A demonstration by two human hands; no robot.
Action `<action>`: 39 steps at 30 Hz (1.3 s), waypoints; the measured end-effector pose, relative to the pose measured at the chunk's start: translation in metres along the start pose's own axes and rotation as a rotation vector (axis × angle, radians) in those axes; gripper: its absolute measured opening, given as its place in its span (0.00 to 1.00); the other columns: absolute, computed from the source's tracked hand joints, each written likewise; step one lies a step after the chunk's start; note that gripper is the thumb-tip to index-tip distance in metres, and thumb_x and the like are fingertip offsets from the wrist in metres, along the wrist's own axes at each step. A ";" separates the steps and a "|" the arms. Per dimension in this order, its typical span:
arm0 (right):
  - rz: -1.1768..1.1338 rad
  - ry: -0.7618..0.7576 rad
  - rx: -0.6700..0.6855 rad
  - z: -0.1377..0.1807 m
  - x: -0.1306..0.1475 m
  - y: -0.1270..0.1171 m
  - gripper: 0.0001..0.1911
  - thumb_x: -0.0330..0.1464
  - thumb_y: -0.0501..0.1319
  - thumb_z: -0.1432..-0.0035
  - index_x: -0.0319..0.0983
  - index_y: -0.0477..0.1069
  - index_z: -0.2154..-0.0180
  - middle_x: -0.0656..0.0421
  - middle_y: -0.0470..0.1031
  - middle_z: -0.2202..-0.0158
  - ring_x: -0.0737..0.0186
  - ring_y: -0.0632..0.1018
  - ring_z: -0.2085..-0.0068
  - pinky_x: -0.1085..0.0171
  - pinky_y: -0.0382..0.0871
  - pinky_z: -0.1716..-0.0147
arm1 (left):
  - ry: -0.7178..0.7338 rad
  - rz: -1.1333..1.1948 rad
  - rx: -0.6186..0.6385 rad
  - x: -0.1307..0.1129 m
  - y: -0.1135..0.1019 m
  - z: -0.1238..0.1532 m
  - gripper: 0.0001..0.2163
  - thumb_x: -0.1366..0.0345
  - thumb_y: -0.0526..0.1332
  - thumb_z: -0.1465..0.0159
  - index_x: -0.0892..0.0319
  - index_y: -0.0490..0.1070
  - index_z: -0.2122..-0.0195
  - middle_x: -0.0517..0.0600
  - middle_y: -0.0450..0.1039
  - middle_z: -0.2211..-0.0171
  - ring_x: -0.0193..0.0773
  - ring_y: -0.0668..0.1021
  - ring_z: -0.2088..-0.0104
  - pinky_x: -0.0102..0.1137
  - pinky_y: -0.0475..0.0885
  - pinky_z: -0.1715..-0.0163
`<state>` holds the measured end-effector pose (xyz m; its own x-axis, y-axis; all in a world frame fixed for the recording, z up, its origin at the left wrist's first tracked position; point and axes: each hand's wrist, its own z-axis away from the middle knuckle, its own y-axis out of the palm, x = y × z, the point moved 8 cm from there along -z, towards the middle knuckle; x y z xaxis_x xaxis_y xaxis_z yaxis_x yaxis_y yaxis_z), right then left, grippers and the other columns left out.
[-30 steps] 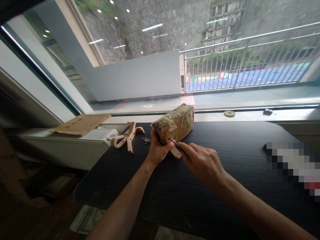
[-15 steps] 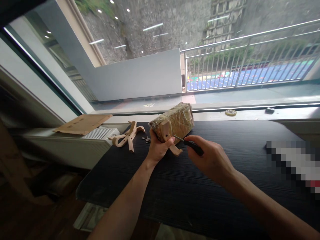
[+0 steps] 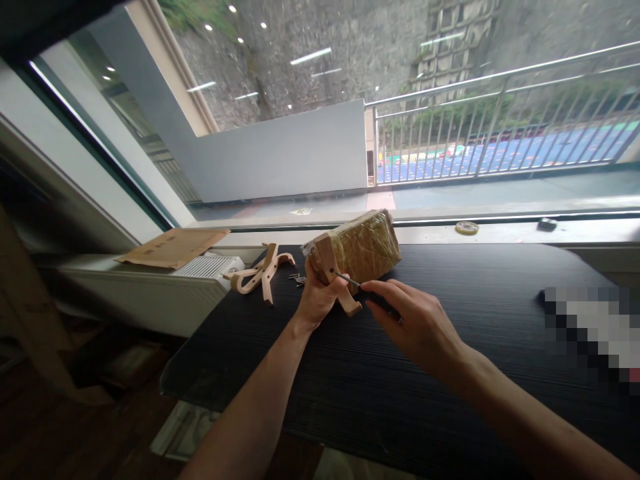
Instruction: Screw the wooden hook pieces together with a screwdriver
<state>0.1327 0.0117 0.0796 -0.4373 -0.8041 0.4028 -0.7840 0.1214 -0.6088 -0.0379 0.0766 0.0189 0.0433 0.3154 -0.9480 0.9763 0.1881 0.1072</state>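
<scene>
Screws (image 3: pixel 300 281) lie between wooden hooks (image 3: pixel 267 277) and left hand (image 3: pixel 317 298)

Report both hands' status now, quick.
Left hand: closed, holding the curved wooden piece.
Right hand: closed, holding the screwdriver, tip at the wooden piece's hole.

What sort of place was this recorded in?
Probably an ordinary indoor room, its use unclear: a black wood-grained table stands by a large glass window facing a grey metal railing, with a white slatted radiator-like unit alongside.
</scene>
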 end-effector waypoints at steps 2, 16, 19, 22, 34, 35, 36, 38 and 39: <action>0.008 -0.001 0.010 -0.001 0.000 0.002 0.12 0.31 0.54 0.38 0.38 0.68 0.54 0.58 0.74 0.64 0.65 0.75 0.65 0.67 0.65 0.66 | 0.020 -0.002 0.004 -0.003 0.002 0.001 0.26 0.66 0.68 0.51 0.55 0.56 0.54 0.42 0.68 0.70 0.29 0.72 0.72 0.27 0.70 0.70; 0.059 -0.005 0.018 -0.001 -0.003 0.002 0.13 0.33 0.53 0.37 0.38 0.68 0.52 0.57 0.75 0.64 0.65 0.75 0.64 0.67 0.64 0.66 | 0.026 -0.099 -0.028 -0.004 0.007 0.004 0.26 0.67 0.69 0.52 0.54 0.55 0.57 0.41 0.66 0.69 0.28 0.71 0.73 0.26 0.69 0.72; 0.105 -0.030 0.025 -0.001 0.000 0.001 0.13 0.33 0.52 0.36 0.38 0.69 0.53 0.57 0.75 0.66 0.65 0.75 0.66 0.66 0.64 0.68 | 0.037 -0.124 -0.034 -0.004 0.006 0.004 0.27 0.68 0.68 0.52 0.53 0.54 0.55 0.41 0.66 0.68 0.28 0.71 0.72 0.27 0.69 0.70; 0.193 -0.078 0.037 0.000 0.004 0.002 0.13 0.32 0.52 0.36 0.38 0.70 0.53 0.58 0.74 0.69 0.66 0.74 0.69 0.66 0.64 0.70 | 0.056 -0.168 -0.044 -0.005 0.004 0.004 0.28 0.68 0.69 0.52 0.53 0.55 0.54 0.42 0.66 0.66 0.29 0.72 0.70 0.27 0.70 0.68; 0.485 -0.236 0.145 0.002 0.018 0.006 0.18 0.26 0.51 0.38 0.39 0.68 0.48 0.60 0.69 0.73 0.63 0.67 0.73 0.63 0.58 0.74 | 0.073 -0.193 0.022 -0.004 0.007 0.004 0.31 0.68 0.69 0.53 0.52 0.54 0.51 0.45 0.68 0.63 0.32 0.75 0.67 0.30 0.74 0.66; 0.486 -0.241 0.148 0.002 0.020 0.006 0.19 0.25 0.51 0.39 0.38 0.68 0.48 0.59 0.69 0.73 0.63 0.67 0.73 0.63 0.58 0.74 | 0.084 -0.207 0.026 -0.005 0.007 0.004 0.32 0.69 0.69 0.53 0.51 0.53 0.51 0.45 0.68 0.62 0.32 0.75 0.67 0.30 0.74 0.66; 0.481 -0.240 0.148 0.002 0.020 0.006 0.19 0.25 0.50 0.39 0.38 0.68 0.48 0.59 0.69 0.73 0.63 0.67 0.72 0.63 0.58 0.75 | 0.094 -0.218 0.031 -0.006 0.008 0.004 0.32 0.69 0.69 0.53 0.51 0.53 0.50 0.45 0.68 0.62 0.32 0.75 0.67 0.31 0.74 0.65; 0.438 -0.206 0.131 0.002 0.017 0.007 0.20 0.24 0.51 0.39 0.39 0.69 0.48 0.59 0.70 0.73 0.63 0.68 0.72 0.63 0.59 0.75 | 0.105 -0.230 0.050 -0.006 0.009 0.004 0.33 0.68 0.69 0.52 0.50 0.52 0.48 0.45 0.68 0.61 0.33 0.75 0.66 0.32 0.74 0.64; 0.388 -0.165 0.117 0.002 0.013 0.007 0.19 0.25 0.51 0.39 0.40 0.70 0.49 0.59 0.70 0.73 0.63 0.69 0.72 0.64 0.60 0.75 | 0.109 -0.237 0.058 -0.006 0.009 0.004 0.34 0.68 0.69 0.52 0.50 0.51 0.48 0.45 0.67 0.61 0.33 0.75 0.66 0.33 0.74 0.63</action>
<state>0.1220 0.0006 0.0791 -0.6055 -0.7956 0.0199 -0.5160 0.3734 -0.7709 -0.0284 0.0726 0.0242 -0.2083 0.3678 -0.9063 0.9671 0.2158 -0.1348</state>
